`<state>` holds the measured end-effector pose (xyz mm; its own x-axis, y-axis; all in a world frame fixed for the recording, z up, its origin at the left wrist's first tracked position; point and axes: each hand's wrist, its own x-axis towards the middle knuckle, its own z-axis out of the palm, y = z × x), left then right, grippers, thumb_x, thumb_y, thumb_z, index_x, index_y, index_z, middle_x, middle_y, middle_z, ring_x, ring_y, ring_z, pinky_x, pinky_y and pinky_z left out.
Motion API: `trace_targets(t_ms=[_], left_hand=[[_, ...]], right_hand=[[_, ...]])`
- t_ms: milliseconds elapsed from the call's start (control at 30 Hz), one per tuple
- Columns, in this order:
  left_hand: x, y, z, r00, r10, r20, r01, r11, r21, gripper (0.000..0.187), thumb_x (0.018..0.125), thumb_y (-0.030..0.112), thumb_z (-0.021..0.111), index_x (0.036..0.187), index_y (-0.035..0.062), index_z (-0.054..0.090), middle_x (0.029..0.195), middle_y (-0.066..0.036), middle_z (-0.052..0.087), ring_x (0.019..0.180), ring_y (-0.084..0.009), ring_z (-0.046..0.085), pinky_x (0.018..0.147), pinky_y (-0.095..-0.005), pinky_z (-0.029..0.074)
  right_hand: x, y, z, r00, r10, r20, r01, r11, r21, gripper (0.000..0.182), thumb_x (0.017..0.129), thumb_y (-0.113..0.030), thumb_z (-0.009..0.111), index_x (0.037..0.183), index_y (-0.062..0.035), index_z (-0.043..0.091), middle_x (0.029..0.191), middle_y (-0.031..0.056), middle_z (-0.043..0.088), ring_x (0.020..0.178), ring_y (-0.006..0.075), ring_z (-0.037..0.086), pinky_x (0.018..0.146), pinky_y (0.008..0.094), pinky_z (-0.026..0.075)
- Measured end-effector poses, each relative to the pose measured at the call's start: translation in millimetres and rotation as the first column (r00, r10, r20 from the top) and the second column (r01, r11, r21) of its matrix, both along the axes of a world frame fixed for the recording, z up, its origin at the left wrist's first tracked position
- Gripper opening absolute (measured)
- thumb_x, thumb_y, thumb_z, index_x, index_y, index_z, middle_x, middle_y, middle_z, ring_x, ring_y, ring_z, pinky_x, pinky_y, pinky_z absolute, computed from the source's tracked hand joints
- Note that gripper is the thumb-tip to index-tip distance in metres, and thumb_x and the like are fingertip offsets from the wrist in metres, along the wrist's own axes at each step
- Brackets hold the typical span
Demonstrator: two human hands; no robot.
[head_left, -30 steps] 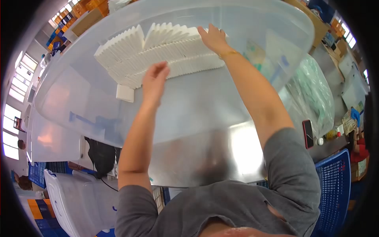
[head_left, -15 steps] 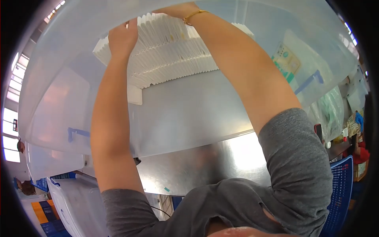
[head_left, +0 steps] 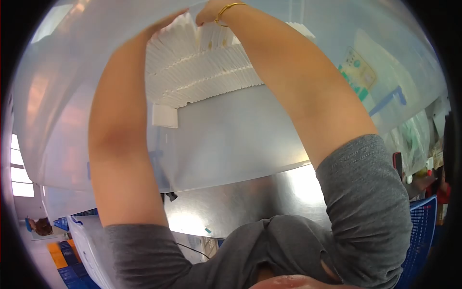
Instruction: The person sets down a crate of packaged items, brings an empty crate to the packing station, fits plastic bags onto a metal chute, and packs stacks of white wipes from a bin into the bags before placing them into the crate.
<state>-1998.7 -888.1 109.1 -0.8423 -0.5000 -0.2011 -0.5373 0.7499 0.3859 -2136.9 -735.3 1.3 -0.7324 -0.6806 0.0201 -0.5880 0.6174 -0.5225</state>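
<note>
Rows of thin white folded packets [head_left: 192,79] stand on edge, tightly packed, inside a large translucent plastic bin [head_left: 231,139]. My left hand [head_left: 167,23] reaches over the far row, its visible fingers stretched out along the packets' top edges. Just right of it, my right hand [head_left: 210,11], with a gold bracelet at the wrist, has bent fingers pointing down at the same row. The upper frame edge cuts off part of this hand, and what its fingers grip cannot be made out. Between the hands the packets lean apart. A white block-shaped packet [head_left: 164,116] lies at the near left end.
The bin rests on a shiny metal table [head_left: 240,202]. Clear plastic bags with green print [head_left: 356,77] show at the right. A blue basket [head_left: 421,236] stands at lower right; a translucent lidded box [head_left: 89,250] is at lower left. Someone's head [head_left: 41,226] appears at far left.
My left hand has moved right and further over the far row, closer to my right hand. My right hand has shifted slightly left, and a gap shows between packets there.
</note>
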Motion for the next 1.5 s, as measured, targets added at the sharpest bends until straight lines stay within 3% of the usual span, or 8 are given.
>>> trace_targets(t_ms=[367, 500, 833, 1033, 1167, 1300, 1367, 1500], left_hand=[[-38, 23, -2, 0.973, -0.135, 0.188, 0.145, 0.989, -0.036, 0.062, 0.072, 0.060, 0.054, 0.115, 0.0160, 0.060, 0.123, -0.014, 0.051, 0.114, -0.0300, 0.046, 0.093, -0.0460, 0.034], [-55, 16, -9, 0.982, -0.001, 0.186, 0.000, 1.000, 0.004, 0.059, 0.069, 0.055, 0.057, 0.115, 0.0184, 0.061, 0.127, -0.013, 0.051, 0.118, -0.0287, 0.047, 0.095, -0.0447, 0.036], [-64, 25, -54, 0.970, 0.232, -0.078, -0.229, 0.746, -0.626, 0.053, 0.064, 0.045, 0.062, 0.108, 0.0177, 0.064, 0.119, -0.011, 0.057, 0.109, -0.0249, 0.054, 0.089, -0.0391, 0.041], [-75, -25, -49, 0.952, 0.062, 0.300, -0.029, 0.993, -0.114, 0.051, 0.063, 0.043, 0.062, 0.105, 0.0149, 0.066, 0.114, -0.012, 0.061, 0.105, -0.0249, 0.056, 0.090, -0.0380, 0.042], [-35, 9, -21, 0.992, -0.059, 0.114, 0.106, 0.873, -0.476, 0.058, 0.061, 0.047, 0.065, 0.100, 0.0041, 0.067, 0.116, -0.014, 0.060, 0.105, -0.0276, 0.057, 0.088, -0.0375, 0.043], [80, 104, -52, 0.699, -0.318, -0.640, -0.171, 0.795, -0.582, 0.088, 0.062, 0.050, 0.074, 0.126, -0.0038, 0.046, 0.116, -0.021, 0.057, 0.103, -0.0273, 0.056, 0.092, -0.0361, 0.042], [155, 188, -109, 0.655, -0.088, -0.750, 0.306, 0.939, 0.157, 0.092, 0.064, 0.032, 0.080, 0.133, -0.0061, 0.034, 0.117, -0.022, 0.054, 0.107, -0.0267, 0.054, 0.095, -0.0352, 0.040], [251, 310, -266, 0.731, 0.238, -0.640, 0.348, 0.677, 0.649, 0.100, 0.065, 0.013, 0.078, 0.143, -0.0004, 0.016, 0.138, -0.017, 0.032, 0.127, -0.0258, 0.033, 0.104, -0.0348, 0.029]], right_hand=[[49, 134, -12, 0.979, -0.199, -0.031, 0.174, 0.913, -0.370, 0.070, 0.075, -0.046, 0.064, 0.129, -0.0095, 0.041, 0.132, 0.0174, 0.042, 0.121, 0.0345, 0.042, 0.098, 0.0461, 0.036], [173, 226, -110, 0.945, -0.272, 0.181, 0.306, 0.540, -0.784, 0.080, 0.063, -0.012, 0.080, 0.125, -0.0012, 0.030, 0.117, 0.0164, 0.045, 0.113, 0.0247, 0.046, 0.096, 0.0359, 0.039], [241, 259, -173, 0.925, 0.004, 0.379, 0.303, 0.594, -0.746, 0.082, 0.063, -0.005, 0.073, 0.130, -0.0041, 0.025, 0.118, 0.0129, 0.043, 0.113, 0.0226, 0.044, 0.097, 0.0352, 0.037], [242, 257, -177, 0.842, 0.042, 0.538, 0.407, 0.606, -0.684, 0.076, 0.062, -0.004, 0.074, 0.127, -0.0056, 0.033, 0.112, 0.0098, 0.048, 0.108, 0.0189, 0.048, 0.095, 0.0330, 0.039], [251, 277, -159, 0.789, 0.115, 0.604, 0.423, 0.611, -0.669, 0.072, 0.062, -0.003, 0.075, 0.123, -0.0068, 0.037, 0.109, 0.0073, 0.050, 0.105, 0.0161, 0.049, 0.093, 0.0305, 0.041], [301, 340, -151, 0.745, 0.222, 0.629, 0.369, 0.649, -0.665, 0.069, 0.063, -0.003, 0.075, 0.122, -0.0070, 0.039, 0.110, 0.0062, 0.051, 0.106, 0.0157, 0.049, 0.091, 0.0298, 0.042], [329, 374, -155, 0.664, 0.246, 0.706, 0.348, 0.734, -0.583, 0.069, 0.064, -0.004, 0.075, 0.123, -0.0072, 0.039, 0.114, 0.0068, 0.049, 0.109, 0.0170, 0.048, 0.093, 0.0308, 0.040], [369, 415, -170, 0.831, 0.218, 0.511, 0.080, 0.863, -0.499, 0.075, 0.061, -0.007, 0.076, 0.126, -0.0077, 0.037, 0.123, 0.0105, 0.044, 0.118, 0.0206, 0.042, 0.098, 0.0330, 0.036]])
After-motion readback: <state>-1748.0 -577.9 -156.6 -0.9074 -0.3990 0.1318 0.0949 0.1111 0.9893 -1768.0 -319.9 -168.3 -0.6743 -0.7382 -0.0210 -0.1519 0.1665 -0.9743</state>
